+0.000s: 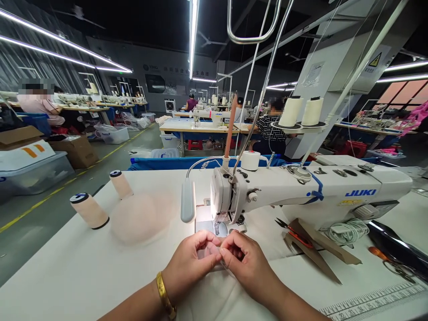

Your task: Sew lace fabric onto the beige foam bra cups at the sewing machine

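Note:
My left hand [189,263] and my right hand [245,261] meet on the white table [83,272], just in front of the needle of a white JUKI sewing machine [307,191]. Both pinch a small piece of sheer pale fabric [209,254] between thumb and fingers. A gold bangle is on my left wrist. The machine's lamp [187,200] lights the needle plate right above my fingers.
A pile of sheer pink fabric [137,218] and two thread cones [89,210] lie at left. Red-handled snips [294,232], cardboard strips, a coiled white cable and scissors [391,263] lie at right. Other workers sit at benches behind.

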The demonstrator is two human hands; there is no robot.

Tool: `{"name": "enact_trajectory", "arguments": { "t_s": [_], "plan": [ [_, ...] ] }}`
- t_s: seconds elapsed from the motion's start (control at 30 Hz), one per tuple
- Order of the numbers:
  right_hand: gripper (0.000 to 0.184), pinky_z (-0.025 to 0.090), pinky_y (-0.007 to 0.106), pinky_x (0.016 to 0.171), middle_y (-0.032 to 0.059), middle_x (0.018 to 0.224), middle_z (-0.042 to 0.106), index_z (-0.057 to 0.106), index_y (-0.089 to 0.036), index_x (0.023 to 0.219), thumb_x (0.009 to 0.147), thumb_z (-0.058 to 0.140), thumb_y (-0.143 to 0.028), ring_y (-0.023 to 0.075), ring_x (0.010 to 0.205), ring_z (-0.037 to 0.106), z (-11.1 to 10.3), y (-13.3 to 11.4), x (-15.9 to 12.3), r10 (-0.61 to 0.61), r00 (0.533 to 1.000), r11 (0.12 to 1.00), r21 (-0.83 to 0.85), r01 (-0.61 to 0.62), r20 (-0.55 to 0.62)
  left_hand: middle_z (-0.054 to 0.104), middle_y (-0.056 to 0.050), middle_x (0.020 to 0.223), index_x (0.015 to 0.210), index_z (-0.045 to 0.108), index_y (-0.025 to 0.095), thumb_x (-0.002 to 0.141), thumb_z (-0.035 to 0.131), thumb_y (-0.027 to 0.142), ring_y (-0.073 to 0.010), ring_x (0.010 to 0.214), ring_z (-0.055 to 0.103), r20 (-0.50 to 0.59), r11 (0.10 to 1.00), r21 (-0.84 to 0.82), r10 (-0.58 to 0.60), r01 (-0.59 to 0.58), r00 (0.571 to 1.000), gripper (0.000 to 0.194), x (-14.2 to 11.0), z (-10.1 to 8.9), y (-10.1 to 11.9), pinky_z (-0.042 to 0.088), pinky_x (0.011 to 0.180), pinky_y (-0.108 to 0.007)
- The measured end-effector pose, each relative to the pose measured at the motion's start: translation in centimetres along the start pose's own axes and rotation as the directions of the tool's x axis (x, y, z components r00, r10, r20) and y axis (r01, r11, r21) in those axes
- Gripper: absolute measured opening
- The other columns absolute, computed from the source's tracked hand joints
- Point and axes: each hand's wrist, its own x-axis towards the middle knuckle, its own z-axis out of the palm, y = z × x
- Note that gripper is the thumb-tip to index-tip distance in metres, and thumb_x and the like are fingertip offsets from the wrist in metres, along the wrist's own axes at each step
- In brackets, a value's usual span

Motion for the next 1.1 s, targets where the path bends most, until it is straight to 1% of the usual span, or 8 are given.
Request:
{"name": "enact_trajectory", "arguments": {
  "t_s": [0.3, 0.5, 0.57, 0.63, 0.7, 0.77, 0.93, 1.1],
  "plan": [
    [0.019, 0.038, 0.028, 0.064, -0.0004, 0.075, 0.057, 0.054, -0.022, 0.079, 0.095, 0.05, -0.031, 0.0172, 0.07, 0.053, 0.4, 0.7, -0.2, -0.106, 0.994, 0.985, -0.14, 0.103, -0.013, 0.063, -0.003, 0.079, 0.073, 0.059, 0.02, 0.086, 0.057, 0.05, -0.0205, 0.077, 0.056, 0.013, 0.963, 0.263, 0.052, -0.053, 0.999, 0.033, 0.2, -0.4, -0.6, 0.045, 0.07, -0.031],
    [0.016, 0.037, 0.032, 0.069, 0.0019, 0.077, 0.06, 0.05, -0.021, 0.079, 0.094, 0.049, -0.015, 0.0211, 0.075, 0.055, 1.6, 2.1, 0.9, -0.119, 0.993, 0.894, -0.436, 0.103, -0.009, 0.061, -0.006, 0.083, 0.073, 0.054, 0.019, 0.088, 0.056, 0.026, -0.0271, 0.084, 0.056, -0.037, 0.733, 0.668, 0.2, -0.124, 0.979, 0.016, 1.0, 0.1, -2.2, 0.043, 0.077, -0.041],
    [0.019, 0.036, 0.031, 0.069, 0.0016, 0.076, 0.06, 0.05, -0.021, 0.078, 0.093, 0.051, -0.011, 0.0213, 0.075, 0.055, 1.8, 2.3, 1.3, -0.085, 0.996, 0.869, -0.49, 0.068, -0.012, 0.064, -0.008, 0.094, 0.088, 0.061, 0.018, 0.085, 0.063, 0.022, -0.0299, 0.089, 0.056, -0.083, 0.635, 0.755, 0.337, -0.162, 0.938, 0.005, 1.0, 0.3, -2.6, 0.043, 0.078, -0.044],
    [0.019, 0.035, 0.03, 0.067, 0.0004, 0.074, 0.06, 0.05, -0.021, 0.078, 0.092, 0.056, -0.009, 0.0208, 0.074, 0.055, 1.8, 2.2, 1.6, -0.059, 0.998, 0.866, -0.499, 0.037, -0.028, 0.065, -0.01, 0.105, 0.099, 0.062, 0.018, 0.085, 0.064, 0.015, -0.0304, 0.092, 0.057, -0.059, 0.513, 0.821, 0.512, -0.249, 0.857, 0.014, 0.9, 0.4, -2.8, 0.044, 0.081, -0.046],
    [0.018, 0.034, 0.029, 0.064, -0.001, 0.072, 0.059, 0.051, -0.022, 0.08, 0.091, 0.059, -0.009, 0.0202, 0.071, 0.056, 1.6, 2.1, 1.7, -0.042, 0.998, 0.876, -0.481, 0.015, -0.043, 0.066, -0.008, 0.101, 0.093, 0.062, 0.018, 0.091, 0.057, 0.007, -0.0266, 0.087, 0.058, 0.071, 0.367, 0.851, 0.628, -0.376, 0.775, 0.012, 0.8, 0.3, -2.9, 0.045, 0.081, -0.044],
    [0.017, 0.035, 0.028, 0.063, -0.0019, 0.07, 0.058, 0.053, -0.022, 0.082, 0.092, 0.06, -0.01, 0.0201, 0.071, 0.057, 1.4, 2.0, 1.7, -0.035, 0.999, 0.892, -0.451, 0.013, -0.041, 0.066, -0.004, 0.09, 0.085, 0.061, 0.019, 0.097, 0.048, 0.003, -0.0227, 0.079, 0.057, 0.205, 0.293, 0.827, 0.639, -0.481, 0.742, 0.023, 0.6, 0.1, -3.1, 0.046, 0.078, -0.039],
    [0.02, 0.043, 0.029, 0.07, 0.0, 0.087, 0.066, 0.064, -0.022, 0.087, 0.093, 0.059, -0.004, 0.0198, 0.08, 0.061, 0.4, 2.4, 1.3, -0.093, 0.994, 0.916, -0.388, 0.106, 0.054, 0.07, -0.003, 0.092, 0.09, 0.066, 0.02, 0.103, 0.044, 0.008, -0.0221, 0.078, 0.06, 0.232, 0.389, 0.765, 0.576, -0.512, 0.784, 0.028, 0.2, -0.5, -3.2, 0.048, 0.075, -0.04],
    [0.024, 0.044, 0.033, 0.069, 0.003, 0.097, 0.069, 0.071, -0.023, 0.094, 0.098, 0.055, -0.007, 0.0196, 0.074, 0.059, -0.1, 3.1, 0.9, -0.203, 0.975, 0.835, -0.503, 0.223, 0.093, 0.072, -0.004, 0.097, 0.1, 0.071, 0.022, 0.105, 0.045, 0.014, -0.0253, 0.086, 0.065, 0.233, 0.415, 0.762, 0.541, -0.497, 0.808, 0.027, 0.3, -0.9, -2.7, 0.051, 0.079, -0.044]
  ]
}}
